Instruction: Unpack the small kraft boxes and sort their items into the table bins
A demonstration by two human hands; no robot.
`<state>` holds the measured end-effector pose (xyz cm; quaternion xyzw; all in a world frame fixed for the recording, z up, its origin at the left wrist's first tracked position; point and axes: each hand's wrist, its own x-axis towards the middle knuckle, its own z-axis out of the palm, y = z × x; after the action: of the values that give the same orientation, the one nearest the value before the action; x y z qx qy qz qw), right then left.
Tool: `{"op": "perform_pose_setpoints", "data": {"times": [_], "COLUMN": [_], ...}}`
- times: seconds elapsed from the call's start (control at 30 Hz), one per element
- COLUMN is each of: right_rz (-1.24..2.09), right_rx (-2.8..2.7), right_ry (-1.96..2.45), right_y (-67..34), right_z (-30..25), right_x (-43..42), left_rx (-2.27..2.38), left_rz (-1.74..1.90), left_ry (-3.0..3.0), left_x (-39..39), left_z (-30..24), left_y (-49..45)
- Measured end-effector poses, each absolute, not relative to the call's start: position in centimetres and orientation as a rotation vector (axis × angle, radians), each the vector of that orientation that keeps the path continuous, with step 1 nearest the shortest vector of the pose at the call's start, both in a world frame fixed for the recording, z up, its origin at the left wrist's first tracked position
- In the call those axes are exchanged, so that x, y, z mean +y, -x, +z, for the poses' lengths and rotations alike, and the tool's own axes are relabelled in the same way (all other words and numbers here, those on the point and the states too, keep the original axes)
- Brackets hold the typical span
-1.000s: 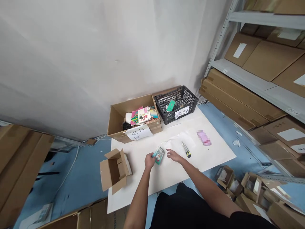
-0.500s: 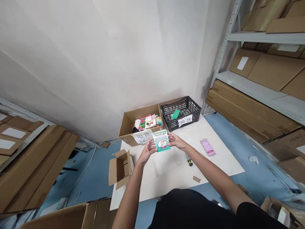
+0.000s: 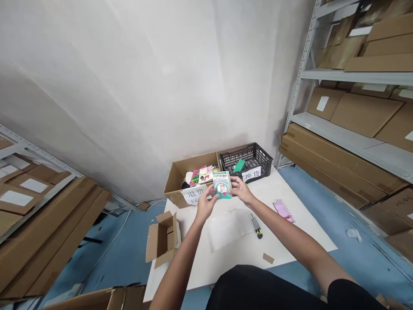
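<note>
Both my hands hold a small teal and white booklet (image 3: 222, 185) upright in front of me, above the white sheet (image 3: 284, 241) on the floor. My left hand (image 3: 205, 205) grips its left edge and my right hand (image 3: 241, 190) grips its right edge. Beyond the booklet stand an open cardboard box (image 3: 177, 176) with several colourful books and a paper label, and a black plastic crate (image 3: 258, 156) with a green item inside and a paper label.
On the white sheet lie a utility knife (image 3: 257, 227), a clear plastic bag (image 3: 229, 228), a pink item (image 3: 283, 212) and a cardboard scrap (image 3: 268, 258). A small open carton (image 3: 163, 239) sits at the sheet's left edge. Metal shelves with flat cartons (image 3: 358, 112) stand right, stacked cartons (image 3: 41, 232) left.
My hands picked the booklet up off the white sheet and raised it upright between them. My view tilted upward, showing more wall and shelving.
</note>
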<state>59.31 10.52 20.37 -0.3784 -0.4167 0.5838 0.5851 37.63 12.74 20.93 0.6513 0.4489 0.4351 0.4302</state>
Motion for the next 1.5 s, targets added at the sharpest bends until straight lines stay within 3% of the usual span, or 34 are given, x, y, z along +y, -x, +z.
{"op": "perform_pose_setpoints", "data": {"times": [0.2, 0.53, 1.0, 1.17, 1.3, 1.5], "right_rz": [1.368, 1.198, 1.634, 1.431, 1.26, 1.228], "right_rx": [-1.097, -0.996, -0.994, -1.009, -0.99, -1.128], "right_ry": [0.853, 0.957, 0.853, 0.896, 0.928, 0.895], "right_y": [-57.4, -58.0, -59.8, -59.0, -56.3, -52.1], "right_z": [21.0, 20.0, 21.8, 21.5, 21.3, 21.7], "right_x": [10.4, 12.1, 12.2, 12.6, 13.3, 15.2], "left_rx": [1.102, 0.923, 0.879, 1.116, 1.042, 1.047], "left_rz": [1.118, 1.087, 1.056, 1.224, 1.178, 1.312], "left_ry": [-1.807, -1.35, -1.154, -1.385, -1.59, -1.488], "left_x": [12.2, 13.9, 14.1, 13.7, 13.1, 14.9], "left_z": [22.2, 23.6, 21.6, 22.6, 23.7, 22.3], "left_y": [-39.7, -36.2, -34.7, -34.9, -36.4, -36.2]}}
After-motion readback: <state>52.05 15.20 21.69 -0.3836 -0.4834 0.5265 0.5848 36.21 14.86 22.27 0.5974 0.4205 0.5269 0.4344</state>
